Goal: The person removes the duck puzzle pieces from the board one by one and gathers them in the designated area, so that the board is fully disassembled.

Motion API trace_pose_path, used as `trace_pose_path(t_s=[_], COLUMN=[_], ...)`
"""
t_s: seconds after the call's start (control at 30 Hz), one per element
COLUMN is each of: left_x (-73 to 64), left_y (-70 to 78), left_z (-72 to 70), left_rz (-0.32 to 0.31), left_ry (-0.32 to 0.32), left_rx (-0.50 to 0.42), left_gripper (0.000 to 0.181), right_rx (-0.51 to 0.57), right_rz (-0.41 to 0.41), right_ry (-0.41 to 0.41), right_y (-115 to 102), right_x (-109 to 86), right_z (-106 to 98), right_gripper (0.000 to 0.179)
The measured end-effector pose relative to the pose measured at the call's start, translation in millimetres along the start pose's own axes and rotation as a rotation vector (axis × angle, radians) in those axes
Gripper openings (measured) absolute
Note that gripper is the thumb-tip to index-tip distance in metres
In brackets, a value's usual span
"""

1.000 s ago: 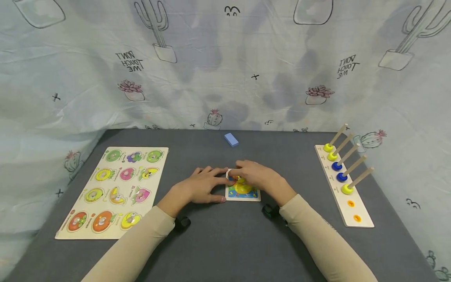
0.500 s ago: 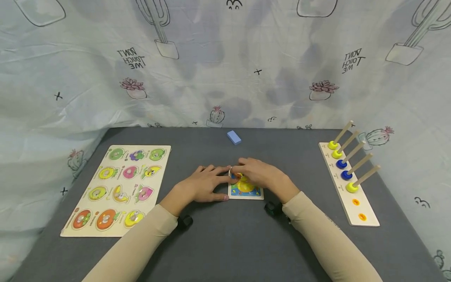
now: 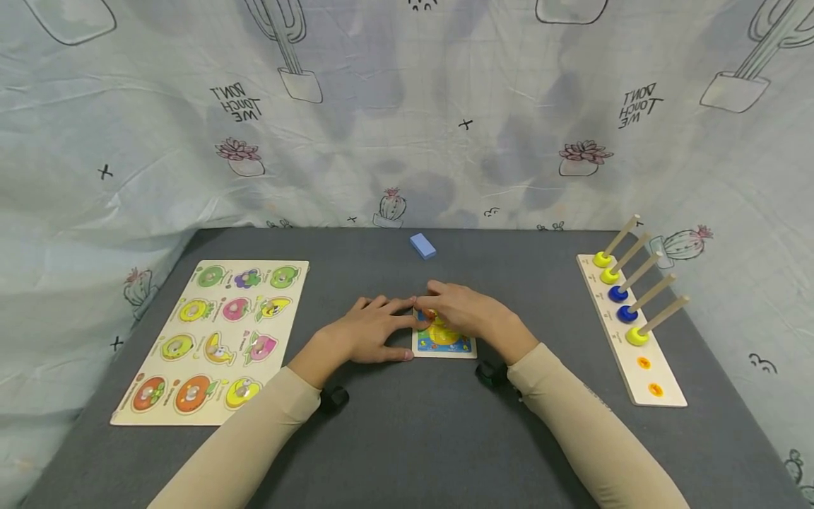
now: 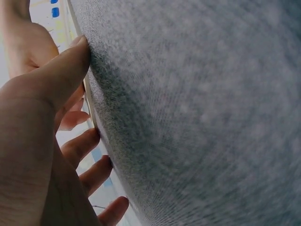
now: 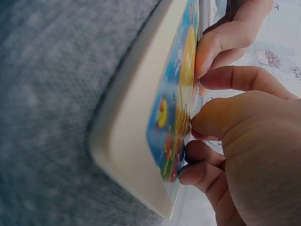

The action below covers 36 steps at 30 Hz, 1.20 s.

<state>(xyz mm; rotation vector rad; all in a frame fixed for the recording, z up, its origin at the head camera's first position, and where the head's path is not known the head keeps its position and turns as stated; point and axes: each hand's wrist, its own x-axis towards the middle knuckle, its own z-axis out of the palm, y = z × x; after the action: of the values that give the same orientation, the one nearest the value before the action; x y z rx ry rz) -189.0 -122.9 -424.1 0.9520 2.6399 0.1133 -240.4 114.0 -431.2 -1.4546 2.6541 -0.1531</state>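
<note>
A small square duck puzzle (image 3: 439, 339) lies flat on the grey table, with a yellow duck on blue inside a pale wooden border. My left hand (image 3: 372, 332) rests at its left side, fingers fairly straight; the thumb touches the near left corner and the index finger reaches onto the board. From the right, my right hand (image 3: 467, 311) bends over the upper part of the picture. In the right wrist view its thumb (image 5: 209, 120) and bent fingers touch the puzzle's surface (image 5: 169, 122). Whether they pinch a separate piece is hidden.
A large fruit puzzle board (image 3: 254, 367) lies at the left, partly under my left forearm. At the right stands a wooden peg board (image 3: 626, 357) with upright pegs and yellow and blue rings. A blue block (image 3: 422, 246) lies near the back edge, before a patterned curtain (image 3: 407, 106).
The head view has shifted slightly, so everything sits a little differently in frame. Both hands stay on the duck puzzle with hardly any visible movement.
</note>
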Motion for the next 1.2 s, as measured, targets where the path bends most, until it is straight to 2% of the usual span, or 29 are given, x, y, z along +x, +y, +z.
trace_pose_path(t_s=[0.73, 1.2], left_x=[0.5, -0.7], left_y=[-2.0, -1.0], left_z=[-0.3, -1.6], left_rz=[0.009, 0.026], left_ry=[-0.004, -0.001], left_rx=[-0.021, -0.023], left_gripper=[0.062, 0.062], right_rx=[0.074, 0.064], right_rz=[0.007, -0.004], right_ry=[0.02, 0.029], right_y=[2.8, 3.7], right_x=[1.2, 0.8], right_z=[-0.6, -0.4], right_gripper=[0.026, 0.027])
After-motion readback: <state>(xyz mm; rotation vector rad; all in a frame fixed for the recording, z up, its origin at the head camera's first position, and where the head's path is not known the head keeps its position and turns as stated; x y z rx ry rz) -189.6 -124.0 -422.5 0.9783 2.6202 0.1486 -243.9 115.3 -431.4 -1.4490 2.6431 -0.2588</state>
